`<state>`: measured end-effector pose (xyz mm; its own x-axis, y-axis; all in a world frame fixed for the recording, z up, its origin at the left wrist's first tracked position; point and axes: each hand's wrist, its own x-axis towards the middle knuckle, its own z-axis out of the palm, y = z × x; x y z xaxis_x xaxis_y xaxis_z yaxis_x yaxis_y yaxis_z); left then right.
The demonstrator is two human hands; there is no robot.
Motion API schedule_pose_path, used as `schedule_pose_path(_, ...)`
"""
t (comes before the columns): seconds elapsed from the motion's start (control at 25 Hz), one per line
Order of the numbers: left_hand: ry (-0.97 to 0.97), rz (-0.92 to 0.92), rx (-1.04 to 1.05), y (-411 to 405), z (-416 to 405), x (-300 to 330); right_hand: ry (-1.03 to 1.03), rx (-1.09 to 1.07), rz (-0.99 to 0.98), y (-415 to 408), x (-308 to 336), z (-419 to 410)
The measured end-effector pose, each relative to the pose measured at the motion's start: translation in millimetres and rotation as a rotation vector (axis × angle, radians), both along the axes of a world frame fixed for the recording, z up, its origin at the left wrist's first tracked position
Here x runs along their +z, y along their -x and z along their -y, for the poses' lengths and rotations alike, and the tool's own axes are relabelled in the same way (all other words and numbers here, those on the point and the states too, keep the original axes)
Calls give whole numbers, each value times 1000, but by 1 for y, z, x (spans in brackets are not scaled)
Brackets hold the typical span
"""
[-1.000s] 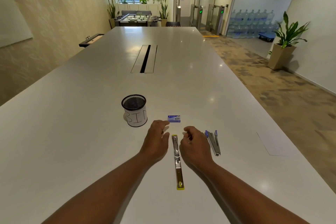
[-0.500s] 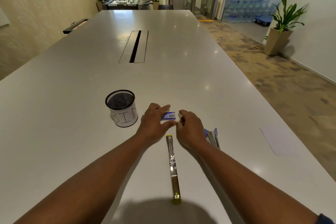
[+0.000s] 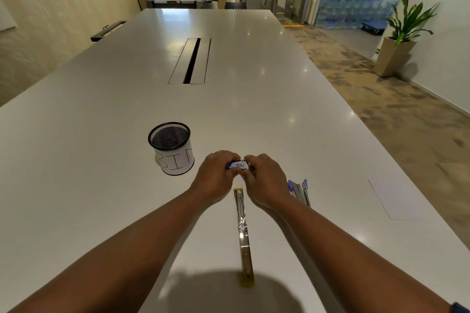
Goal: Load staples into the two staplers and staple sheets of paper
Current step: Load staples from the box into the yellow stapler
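A small blue and white staple box is pinched between my left hand and my right hand, just above the white table. A yellow-ended stapler lies swung fully open in a long line toward me, between my forearms. A second, blue stapler lies partly open to the right of my right wrist, which hides part of it. A white sheet of paper rests near the table's right edge.
A black mesh cup with a white label reading BIN stands left of my hands. A cable slot runs along the table's middle. The table's right edge drops to carpeted floor.
Both hands moved forward from beside the yellow stapler to the staple box and closed on it. The box has risen a little off the table.
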<state>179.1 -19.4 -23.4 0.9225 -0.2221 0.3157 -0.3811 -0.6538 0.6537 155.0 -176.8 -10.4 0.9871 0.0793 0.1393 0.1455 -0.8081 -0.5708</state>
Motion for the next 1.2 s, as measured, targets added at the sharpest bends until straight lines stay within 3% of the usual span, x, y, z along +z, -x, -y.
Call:
schedule_pose_path(0.36, -83, -7, 150, 7, 4, -7, 3, -24, -49, -7, 5, 6)
schedule_pose_path(0.84, -89, 19, 166, 5, 4, -7, -235, -131, 50, -6, 3, 7)
schedule_pose_path(1.2, -69, 25, 160, 5, 5, -8, -177, -247, 3, -14, 7, -1)
